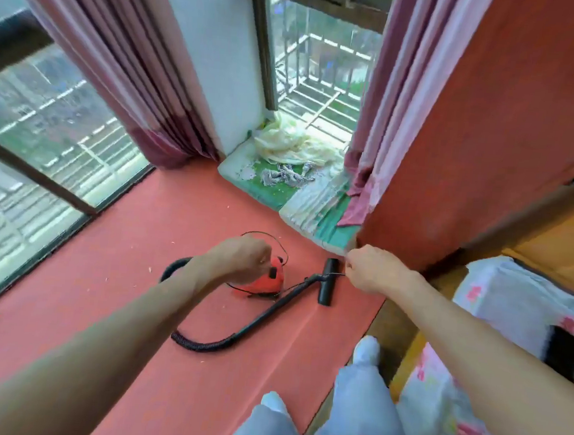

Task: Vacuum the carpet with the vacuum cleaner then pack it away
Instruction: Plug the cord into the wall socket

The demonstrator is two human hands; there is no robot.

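The person is standing on the red carpet (131, 260) and reaching both bare arms forward and down over the vacuum cleaner (270, 282), a small red canister that is sitting on the carpet just beyond the left hand (241, 260). That hand is hovering above the canister with its fingers curled in, and it appears to be gripping the thin black power cord (336, 273), which is looping up behind the knuckles. The right hand (374, 270) is pinching the same cord between thumb and fingertips, so a short stretch is running taut from it towards the floor nozzle (327, 289). The nozzle is lying flat on the carpet between the two hands, near the corner of a green mat (329, 231) that is carrying crumpled pale cloths. The black ribbed hose (206, 346) is curving from the nozzle's tube round towards the person's feet in white socks (366, 349). Pink curtains (119, 66) are hanging beside the large window (45, 123) on the left, and a bed with a floral cover (513, 297) is showing at the right edge.
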